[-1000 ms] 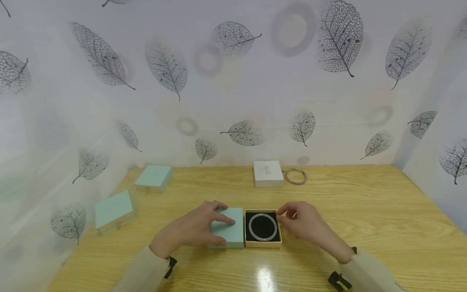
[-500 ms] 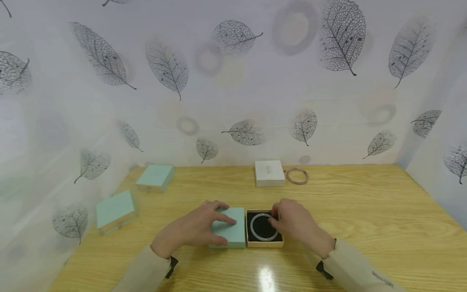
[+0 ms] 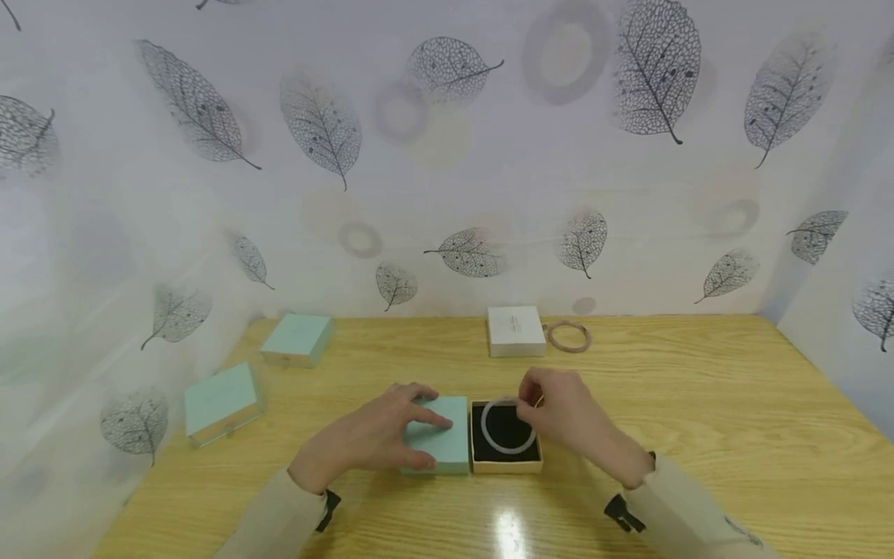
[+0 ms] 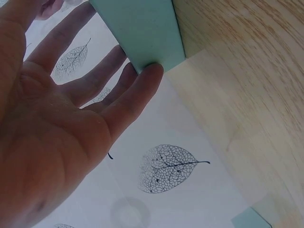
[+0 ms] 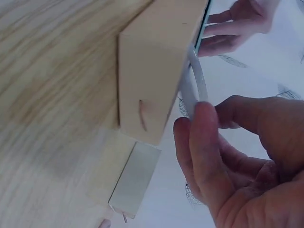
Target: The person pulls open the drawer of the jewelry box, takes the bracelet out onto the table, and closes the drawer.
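A pale, translucent bangle [image 3: 485, 428] is pinched between my right hand's [image 3: 569, 411] thumb and fingers. Its right side is lifted, and it tilts over the black-lined box [image 3: 506, 468]; in the right wrist view the bangle [image 5: 199, 78] rises past the box wall [image 5: 149, 85]. Directly left of this box lies a mint-green panel, like its opened lid [image 3: 447, 446]. My left hand [image 3: 370, 435] rests on that panel with fingers spread, the thumb near the front edge. The left wrist view shows fingertips along the green edge [image 4: 147, 33].
Two closed mint-green boxes, one nearer [image 3: 220, 396] and one farther [image 3: 299, 334], sit at the table's left. At the back stands a white box [image 3: 515, 330] with a pinkish bangle [image 3: 569, 349] beside it. Leaf-patterned sheeting [image 3: 447, 178] encloses the wooden table [image 3: 698, 404].
My right hand moved from the box's right edge to the bangle, took hold of it, and raised its right side out of the lining. My left hand stays on the green panel.
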`<state>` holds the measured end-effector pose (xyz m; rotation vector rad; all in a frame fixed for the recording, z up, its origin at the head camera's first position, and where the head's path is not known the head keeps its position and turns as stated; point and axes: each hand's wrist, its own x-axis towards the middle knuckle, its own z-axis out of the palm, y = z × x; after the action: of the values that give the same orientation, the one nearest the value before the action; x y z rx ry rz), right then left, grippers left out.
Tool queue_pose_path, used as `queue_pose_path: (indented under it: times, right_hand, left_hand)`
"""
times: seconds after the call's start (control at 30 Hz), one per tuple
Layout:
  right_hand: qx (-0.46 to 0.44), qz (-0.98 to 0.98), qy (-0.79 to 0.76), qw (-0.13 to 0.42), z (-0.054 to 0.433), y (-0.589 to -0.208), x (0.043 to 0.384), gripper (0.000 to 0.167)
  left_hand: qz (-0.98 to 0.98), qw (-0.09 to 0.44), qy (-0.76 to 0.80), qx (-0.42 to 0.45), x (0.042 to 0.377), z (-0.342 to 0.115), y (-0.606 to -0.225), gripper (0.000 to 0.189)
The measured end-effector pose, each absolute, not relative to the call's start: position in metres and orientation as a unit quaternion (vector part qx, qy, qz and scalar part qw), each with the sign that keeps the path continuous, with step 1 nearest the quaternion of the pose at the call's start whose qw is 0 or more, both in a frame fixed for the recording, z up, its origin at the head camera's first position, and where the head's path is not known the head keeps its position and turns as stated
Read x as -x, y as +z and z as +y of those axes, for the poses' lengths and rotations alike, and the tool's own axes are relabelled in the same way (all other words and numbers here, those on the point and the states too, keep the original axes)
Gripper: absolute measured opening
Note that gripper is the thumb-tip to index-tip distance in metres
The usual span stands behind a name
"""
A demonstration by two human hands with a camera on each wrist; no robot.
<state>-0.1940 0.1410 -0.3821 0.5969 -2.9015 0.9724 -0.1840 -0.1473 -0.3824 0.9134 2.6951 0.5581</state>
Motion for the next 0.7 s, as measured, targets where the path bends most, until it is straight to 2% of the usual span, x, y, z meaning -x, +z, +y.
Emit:
queue_pose_path:
  times: [0.07, 0.23, 0.7]
  right_hand:
    - [-0.195, -0.923, 0.333, -0.001, 0.143, -0.378, 0.194, 0.002]
    - [-0.171, -0.907, 0.382, -0.045, 0.148, -0.373, 0.196, 0.014]
    - [-0.129, -0.854, 0.499, -0.065, 0.149, -0.366, 0.228, 0.024]
  left_hand:
    - [0.923, 0.116, 0.189, -0.315, 0.184, -0.148, -0.383, 0.048]
    - [0.923, 0.113, 0.187, -0.317, 0.183, -0.148, -0.383, 0.048]
    - [0.921, 0.122, 0.187, -0.318, 0.184, -0.151, -0.382, 0.047]
